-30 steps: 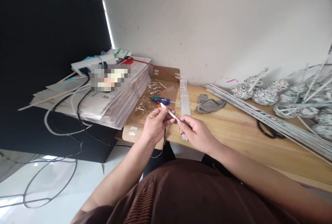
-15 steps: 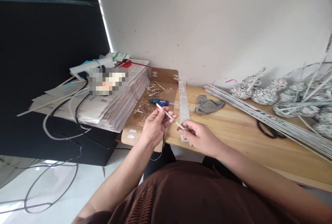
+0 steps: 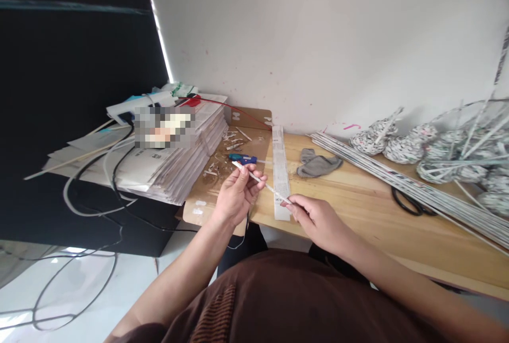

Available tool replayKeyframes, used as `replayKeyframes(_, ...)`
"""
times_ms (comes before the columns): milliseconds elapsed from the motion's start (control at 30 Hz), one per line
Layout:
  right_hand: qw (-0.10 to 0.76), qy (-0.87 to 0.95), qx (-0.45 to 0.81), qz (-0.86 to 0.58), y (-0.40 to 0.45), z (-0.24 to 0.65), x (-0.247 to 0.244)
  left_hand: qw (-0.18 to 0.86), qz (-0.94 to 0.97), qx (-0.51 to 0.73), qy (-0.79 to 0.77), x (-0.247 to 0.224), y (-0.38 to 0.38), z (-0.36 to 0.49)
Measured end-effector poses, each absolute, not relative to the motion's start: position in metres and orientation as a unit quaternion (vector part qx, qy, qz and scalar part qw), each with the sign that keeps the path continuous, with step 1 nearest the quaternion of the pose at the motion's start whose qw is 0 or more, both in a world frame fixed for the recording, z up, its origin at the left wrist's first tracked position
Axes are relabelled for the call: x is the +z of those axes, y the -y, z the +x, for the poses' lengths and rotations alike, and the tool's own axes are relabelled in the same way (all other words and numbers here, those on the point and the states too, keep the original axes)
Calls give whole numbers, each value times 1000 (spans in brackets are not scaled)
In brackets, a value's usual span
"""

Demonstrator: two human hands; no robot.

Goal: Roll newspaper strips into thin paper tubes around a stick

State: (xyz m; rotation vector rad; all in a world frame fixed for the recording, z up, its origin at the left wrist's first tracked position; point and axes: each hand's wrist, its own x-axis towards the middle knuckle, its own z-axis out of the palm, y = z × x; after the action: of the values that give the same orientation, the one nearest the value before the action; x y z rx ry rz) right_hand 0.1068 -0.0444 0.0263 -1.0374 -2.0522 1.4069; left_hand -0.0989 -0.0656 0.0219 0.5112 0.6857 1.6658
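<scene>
A thin rolled paper tube (image 3: 274,191) stretches slantwise between my two hands, over the near edge of the table. My left hand (image 3: 237,193) pinches its upper left part between thumb and fingers, and a pale end sticks out beyond the thumb. The fingers of my right hand (image 3: 308,216) are closed on the tube's lower right end, hiding its tip. Behind the tube lies a flat strip of printed paper (image 3: 281,160). Just beyond my left hand a blue glue gun (image 3: 243,158) rests on a brown board (image 3: 258,144).
A tall stack of paper sheets (image 3: 175,178) stands at left, with cables around it. Paper scraps litter the board. On the wooden table (image 3: 338,194) lie a grey cloth (image 3: 318,164), a bundle of long paper tubes (image 3: 382,170), black scissor handles (image 3: 407,202) and woven paper pieces (image 3: 403,147).
My right hand has moved right and slightly down, away from my left hand. More of the paper tube now shows between them.
</scene>
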Motion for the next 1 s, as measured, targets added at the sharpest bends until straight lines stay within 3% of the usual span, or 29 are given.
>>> replayKeyframes(167,77,624,715,-307,42,113,25,595,207,718,-295,26,65,-99)
replayKeyframes(233,111,688,630,-343,41,117,25,577,205,731,-300,26,65,-103)
replayKeyframes(333,205,822,365,-385,43,124,24,545,199,754,-308,25,64,-110)
replayKeyframes(400,220,864,258,-372,46,128,21,530,194,765,-311,24,63,-113)
replayKeyframes(567,186,848,309,-387,49,130,22,514,176,773,-326,23,63,-112)
replayKeyframes(700,206,827,326,-408,48,121,30,513,157,777,-330,23,66,-105)
replayKeyframes(1000,221,909,89,-341,46,103,30,520,115,778,-334,19,70,-96)
